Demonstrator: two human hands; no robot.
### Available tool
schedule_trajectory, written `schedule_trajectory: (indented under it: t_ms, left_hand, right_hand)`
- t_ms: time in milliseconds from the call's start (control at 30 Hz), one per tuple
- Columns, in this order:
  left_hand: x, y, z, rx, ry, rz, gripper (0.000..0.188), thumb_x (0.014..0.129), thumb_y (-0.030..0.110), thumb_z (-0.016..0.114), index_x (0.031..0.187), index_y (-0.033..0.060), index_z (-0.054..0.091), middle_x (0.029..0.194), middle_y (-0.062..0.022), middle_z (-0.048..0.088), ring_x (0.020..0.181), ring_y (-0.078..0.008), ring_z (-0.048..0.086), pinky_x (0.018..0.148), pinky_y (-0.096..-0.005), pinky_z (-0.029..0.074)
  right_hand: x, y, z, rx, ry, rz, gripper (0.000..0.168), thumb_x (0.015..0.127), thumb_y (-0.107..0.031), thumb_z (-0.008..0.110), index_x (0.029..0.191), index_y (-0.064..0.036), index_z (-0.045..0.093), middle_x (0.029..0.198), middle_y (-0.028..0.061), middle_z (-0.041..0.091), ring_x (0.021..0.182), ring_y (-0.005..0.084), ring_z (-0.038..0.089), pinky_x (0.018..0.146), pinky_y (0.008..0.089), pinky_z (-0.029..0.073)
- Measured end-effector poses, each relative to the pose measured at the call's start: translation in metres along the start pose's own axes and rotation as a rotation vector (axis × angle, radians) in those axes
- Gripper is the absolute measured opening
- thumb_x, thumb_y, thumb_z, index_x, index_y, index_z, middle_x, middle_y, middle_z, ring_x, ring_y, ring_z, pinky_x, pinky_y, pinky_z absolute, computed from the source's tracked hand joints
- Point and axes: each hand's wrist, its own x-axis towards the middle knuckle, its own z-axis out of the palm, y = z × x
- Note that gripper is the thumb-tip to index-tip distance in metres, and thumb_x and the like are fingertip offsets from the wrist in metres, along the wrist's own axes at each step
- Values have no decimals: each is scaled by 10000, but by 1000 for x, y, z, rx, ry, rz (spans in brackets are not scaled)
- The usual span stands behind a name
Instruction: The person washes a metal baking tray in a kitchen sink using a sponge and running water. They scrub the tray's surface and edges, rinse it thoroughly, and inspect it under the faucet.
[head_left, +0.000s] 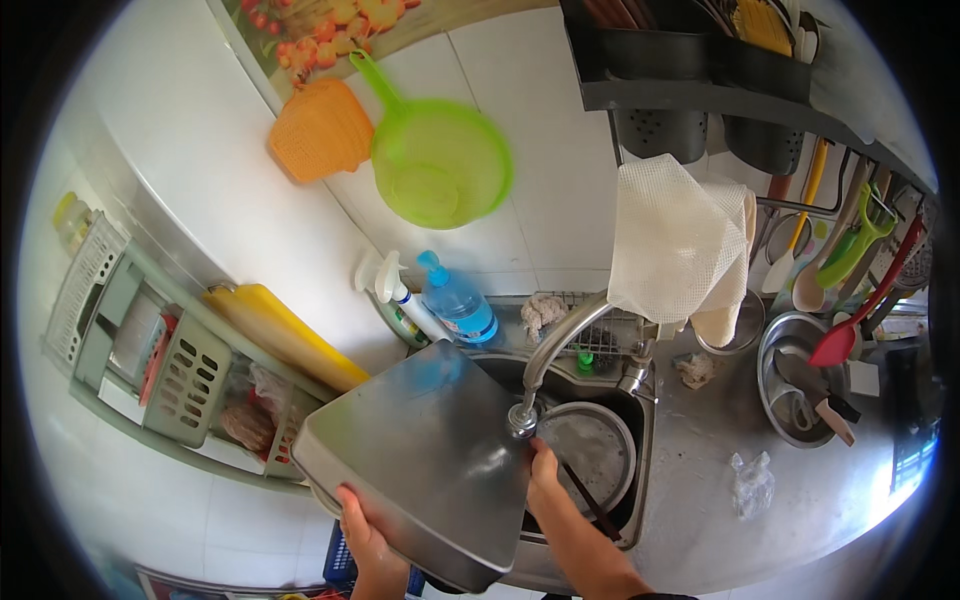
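A rectangular stainless steel pan (420, 457) is tilted over the left part of the sink, its flat underside facing me. My left hand (364, 532) grips its near left edge, the thumb on the metal side. At the pan's right edge is my right hand (544, 469), just below the faucet head (522, 420); its fingers are partly hidden behind the pan. Beneath, in the sink basin (646, 465), lies a round metal bowl (589, 450) with cloudy liquid, and a dark stick-like utensil (589, 499) leans across its near side.
Blue detergent bottle (461, 307) and white spray bottle (409, 300) stand behind the pan. Cloths (667, 240) hang over the faucet's right side. On the right counter are a metal bowl (766, 397) with knives and a crumpled plastic bag (752, 484). A green shelf rack (184, 382) stands left.
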Motion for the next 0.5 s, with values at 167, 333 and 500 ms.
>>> schedule_trajectory:
  t_ms: [167,333,500]
  left_hand:
    - [-27,34,13,311,51,-2,482,920,429,383,1180,28,449,1101,-66,521,990,-172,503,850,-293,407]
    - [-30,28,-44,890,20,331,534,943,440,285,1195,-14,411,1146,-130,488,1036,-220,486,896,-332,400]
    - [-43,27,-61,727,198,172,537,935,458,296,1202,4,404,1145,-123,487,1035,-228,490,890,-337,411]
  right_hand:
    - [92,-9,4,-184,19,77,221,823,-184,460,889,-21,594,814,94,608,711,228,594,661,364,497]
    - [188,-12,-21,-246,-538,-172,240,843,-162,466,1019,-46,580,807,65,613,701,169,596,614,322,493]
    - [138,28,-8,60,-373,-132,185,861,-188,483,940,-48,576,715,15,558,616,157,556,558,301,474]
